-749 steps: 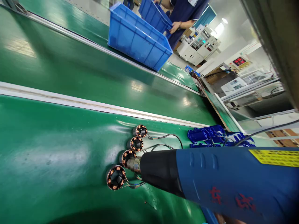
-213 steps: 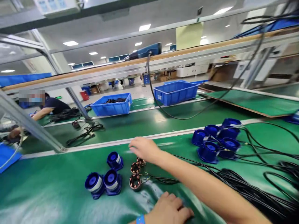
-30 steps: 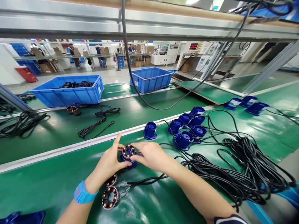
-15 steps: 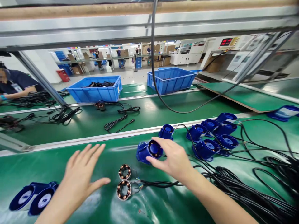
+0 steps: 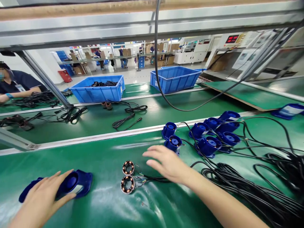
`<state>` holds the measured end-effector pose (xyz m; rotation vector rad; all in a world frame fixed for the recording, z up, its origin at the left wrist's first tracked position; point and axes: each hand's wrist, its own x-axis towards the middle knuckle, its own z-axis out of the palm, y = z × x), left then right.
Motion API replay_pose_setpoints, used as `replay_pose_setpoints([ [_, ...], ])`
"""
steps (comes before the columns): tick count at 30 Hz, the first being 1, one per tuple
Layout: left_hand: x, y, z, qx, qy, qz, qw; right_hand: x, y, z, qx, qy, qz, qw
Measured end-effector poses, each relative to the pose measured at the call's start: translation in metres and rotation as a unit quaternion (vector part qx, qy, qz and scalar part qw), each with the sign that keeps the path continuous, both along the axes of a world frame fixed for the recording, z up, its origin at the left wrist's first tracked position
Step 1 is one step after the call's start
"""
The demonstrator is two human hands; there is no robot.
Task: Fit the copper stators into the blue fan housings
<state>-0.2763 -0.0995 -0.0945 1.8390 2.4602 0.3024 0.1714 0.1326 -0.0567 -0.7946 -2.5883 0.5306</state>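
Note:
My left hand (image 5: 45,196) is closed around a blue cup-shaped housing (image 5: 82,185) at the left of the green bench, thumb on the near side and fingers on the far side. Partly behind that hand lies another blue housing (image 5: 28,190). My right hand (image 5: 166,161) holds nothing, thumb and fingers apart, just in front of an upright blue housing (image 5: 173,143). Two copper-wound stator rings (image 5: 127,184) lie between my hands. Their black cables (image 5: 156,179) run under my right hand.
Several blue housings with wires (image 5: 210,145) stand at the right, beside a pile of black cables (image 5: 232,180). Beyond the white rail are two blue bins (image 5: 97,93) and loose cords (image 5: 125,122). A cable (image 5: 155,63) hangs down ahead. A co-worker (image 5: 21,82) sits at far left.
My right hand has let go of a blue housing, which now stands near the others, and moved back. My left hand has lowered onto a left-hand housing, which has shifted right.

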Motion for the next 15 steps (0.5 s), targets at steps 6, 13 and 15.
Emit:
replay_pose_setpoints([
  [6, 0.088, 0.093, 0.014, -0.004, -0.154, -0.072, 0.985, -0.068, -0.011, -0.005, -0.046, -0.049, 0.127, 0.99],
  [13, 0.117, 0.139, -0.001, 0.045, -0.157, -0.115, 0.98, -0.084, -0.012, -0.023, -0.016, -0.121, 0.079, 0.989],
  [15, 0.103, 0.139, -0.012, 0.059, -0.116, -0.119, 0.984, -0.091, -0.012, -0.031, -0.004, -0.144, 0.033, 0.989],
])
